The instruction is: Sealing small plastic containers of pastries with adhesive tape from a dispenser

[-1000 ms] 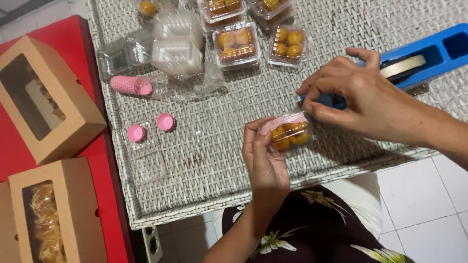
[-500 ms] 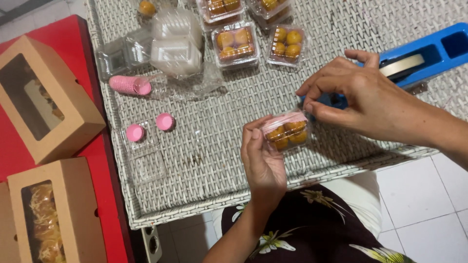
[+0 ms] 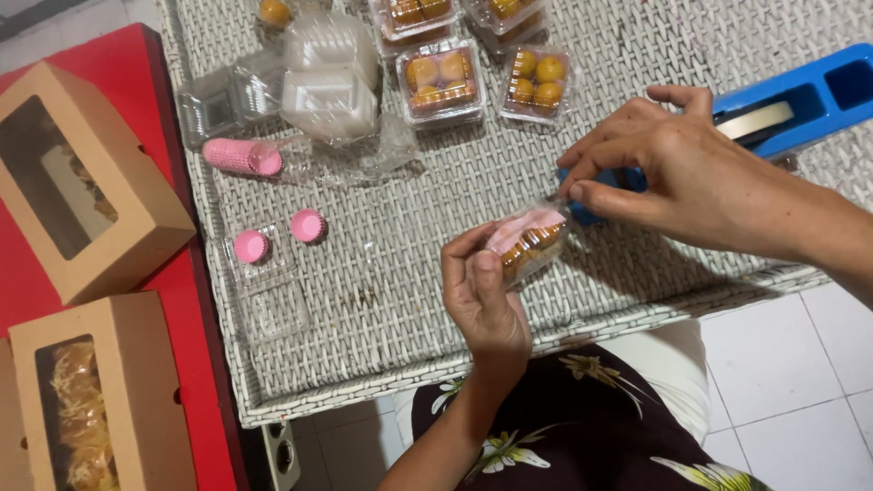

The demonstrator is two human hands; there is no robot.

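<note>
My left hand point(image 3: 482, 295) holds a small clear plastic box point(image 3: 527, 241) of golden pastries in pink paper cups, tilted on its side above the woven white table point(image 3: 391, 300). My right hand point(image 3: 659, 164) pinches at the box's upper right edge with thumb and forefinger, a strip of clear tape at the fingertips. Just behind that hand lies a blue tape dispenser point(image 3: 800, 100).
Filled clear boxes point(image 3: 441, 82) sit at the table's far side beside stacked empty trays point(image 3: 327, 77). A stack of pink paper cups point(image 3: 241, 156) and an open clear box with two pink cups point(image 3: 264, 250) lie at left. Two brown windowed cartons point(image 3: 82, 182) rest on a red surface.
The box has been tipped from flat to on its side in my left hand and raised slightly. My right hand has stayed at the box's upper edge.
</note>
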